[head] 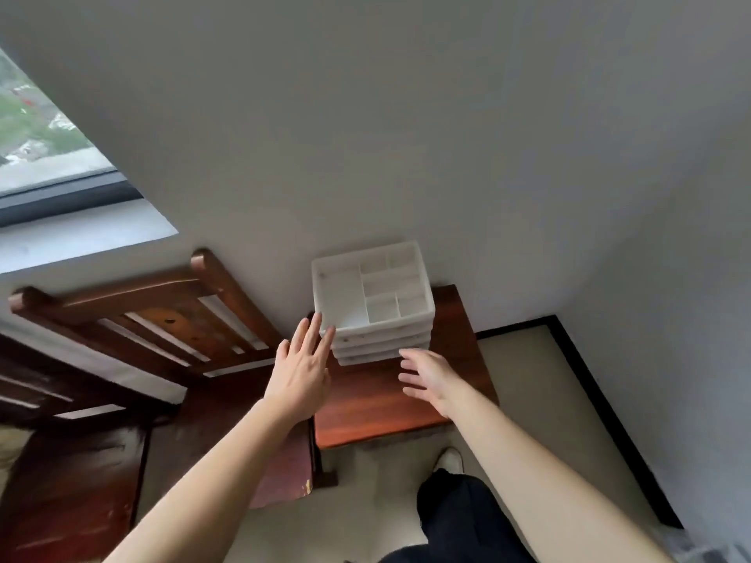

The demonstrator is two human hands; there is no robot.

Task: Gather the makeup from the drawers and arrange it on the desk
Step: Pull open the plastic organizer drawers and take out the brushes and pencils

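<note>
1. Rising behind the white drawer unit (374, 302), right at its back: grey wall (406, 115).
2. Well apart to the unit's left and higher up: window (40, 136) with a dark frame.
3. Just left of the unit: slatted wooden frame (162, 319), dark brown, tilted.
4. Under the unit: reddish wooden desk (386, 404), bare top showing in front of the unit.
5. Topping the unit, an open tray split into compartments; below it, shallow drawers stacked and pushed in, contents hidden.
6. At the unit's front left corner: left hand (300, 371), fingers straight and close together, holding nothing, tips at the tray rim; contact cannot be told.
7. Just before the unit's lowest drawer, rightward: right hand (430, 379), fingers spread and loosely bent, clasping nothing.
8. On the floor, well in front of the unit: white shoe (449, 459).
</note>
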